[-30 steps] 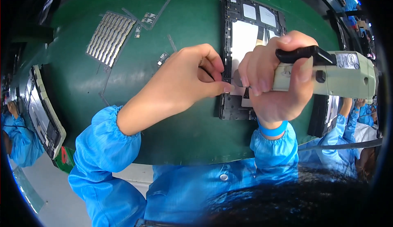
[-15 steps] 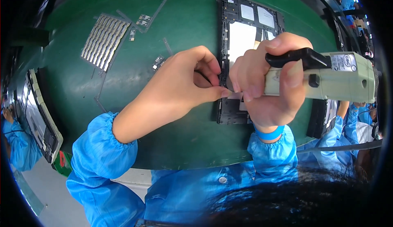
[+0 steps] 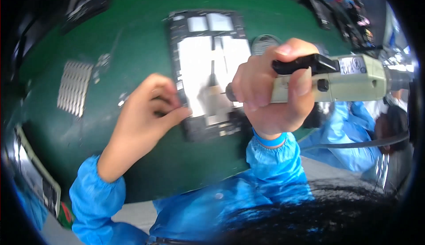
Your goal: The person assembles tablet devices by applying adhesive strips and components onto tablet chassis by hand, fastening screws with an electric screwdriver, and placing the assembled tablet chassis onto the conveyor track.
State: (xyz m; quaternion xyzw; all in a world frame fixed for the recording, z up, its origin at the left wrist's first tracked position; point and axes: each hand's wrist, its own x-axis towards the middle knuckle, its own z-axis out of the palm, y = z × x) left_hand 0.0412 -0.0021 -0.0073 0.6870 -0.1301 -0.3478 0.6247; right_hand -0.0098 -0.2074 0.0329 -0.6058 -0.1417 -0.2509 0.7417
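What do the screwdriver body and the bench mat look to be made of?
The electric screwdriver in the right hand looks like matte pale-grey moulded plastic with a black lever; it shows no metallic shine. The green mat looks like soft rubber or vinyl: even colour, dull sheen. The left hand touches the tablet frame.

Matt green mat; pale smooth plastic screwdriver with glossy black lever; dark device frame lined with bright, shiny foil; ribbed metallic strip; blue sleeves of smooth cloth.
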